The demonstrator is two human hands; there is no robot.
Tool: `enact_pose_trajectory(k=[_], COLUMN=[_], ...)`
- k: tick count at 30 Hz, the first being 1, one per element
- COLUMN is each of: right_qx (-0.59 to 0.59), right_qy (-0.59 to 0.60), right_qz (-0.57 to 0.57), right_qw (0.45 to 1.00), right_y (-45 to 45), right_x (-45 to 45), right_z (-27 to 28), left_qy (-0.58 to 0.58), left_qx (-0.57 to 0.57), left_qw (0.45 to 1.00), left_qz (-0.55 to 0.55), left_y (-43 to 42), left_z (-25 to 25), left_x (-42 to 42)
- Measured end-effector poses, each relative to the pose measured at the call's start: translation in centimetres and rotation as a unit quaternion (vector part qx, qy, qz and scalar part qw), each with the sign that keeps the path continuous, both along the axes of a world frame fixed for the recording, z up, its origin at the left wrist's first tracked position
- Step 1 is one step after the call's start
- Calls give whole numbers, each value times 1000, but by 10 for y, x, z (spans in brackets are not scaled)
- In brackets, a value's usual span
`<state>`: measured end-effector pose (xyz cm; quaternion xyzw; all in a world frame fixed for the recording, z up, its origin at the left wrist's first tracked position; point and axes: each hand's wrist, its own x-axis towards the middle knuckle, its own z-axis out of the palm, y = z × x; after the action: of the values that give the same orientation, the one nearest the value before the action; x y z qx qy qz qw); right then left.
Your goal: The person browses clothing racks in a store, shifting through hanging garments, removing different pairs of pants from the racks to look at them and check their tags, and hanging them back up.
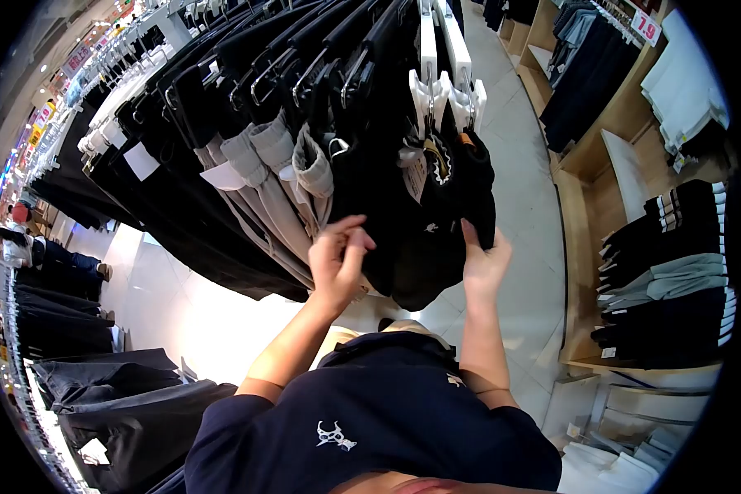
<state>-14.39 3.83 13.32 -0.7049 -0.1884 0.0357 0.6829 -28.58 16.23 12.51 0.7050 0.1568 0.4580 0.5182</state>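
Black shorts [424,263] with a small white logo and a patterned drawstring hang in front of me from white clip hangers [428,90]. A paper tag [415,177] dangles at their waistband. My right hand [484,257] grips their right edge, thumb on the front and the other fingers hidden behind the cloth. At the left side of the black cloth is my left hand [340,262], its fingers loosely bent and apart, with nothing visible in it. Whether it touches the cloth, I cannot tell. Beige trousers [276,177] hang just beyond it.
Many dark trousers [165,198] on black hangers fill the rack to the left. Wooden shelves [580,247] with folded clothes [667,272] line the right side. Dark jeans [132,403] hang at lower left. A person [49,251] is at far left, beyond the tiled floor [165,280].
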Motion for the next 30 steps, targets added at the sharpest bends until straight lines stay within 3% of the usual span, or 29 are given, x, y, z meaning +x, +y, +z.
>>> enact_pose_trajectory(k=[5,9,12,14,18,19,21,23,24,27,29,30], right_qx=[-10,23,-3,-23,-32,-27,-27,-9,-1,-24,-102,-158], right_qy=[-31,-46,-65,-90,-111,-111,-77,-63,-42,-35,-28,-66], right_qz=[13,7,-19,-32,-26,-12,1,32,48,80,140,204], right_qw=[999,999,998,995,993,993,997,997,998,996,984,964], right_y=[1,-2,-8,-9,-9,-10,-5,-1,-1,10,13,12], right_x=[-3,5,14,16,16,12,4,-4,-8,-26,-34,-37], right_z=[-8,-12,-14,-13,-18,-15,-5,-6,-9,-29,-57,-73], left_qy=[-31,10,-2,68,44,70,88,52,52,265,212,285], left_qx=[35,73,117,152,108,147,-14,-89,-12,-55,-14,-3], left_qw=[995,955,949,952,967,956,977,987,989,962,977,958], left_qz=[92,287,292,256,226,244,192,127,135,34,23,-40], left_y=[21,27,40,40,43,41,38,37,38,26,7,5], left_z=[-11,-9,-10,-5,-18,-13,-16,-19,-30,-21,-36,-53], left_x=[2,-1,-4,-10,-8,-8,-11,-13,-11,-16,-9,-8])
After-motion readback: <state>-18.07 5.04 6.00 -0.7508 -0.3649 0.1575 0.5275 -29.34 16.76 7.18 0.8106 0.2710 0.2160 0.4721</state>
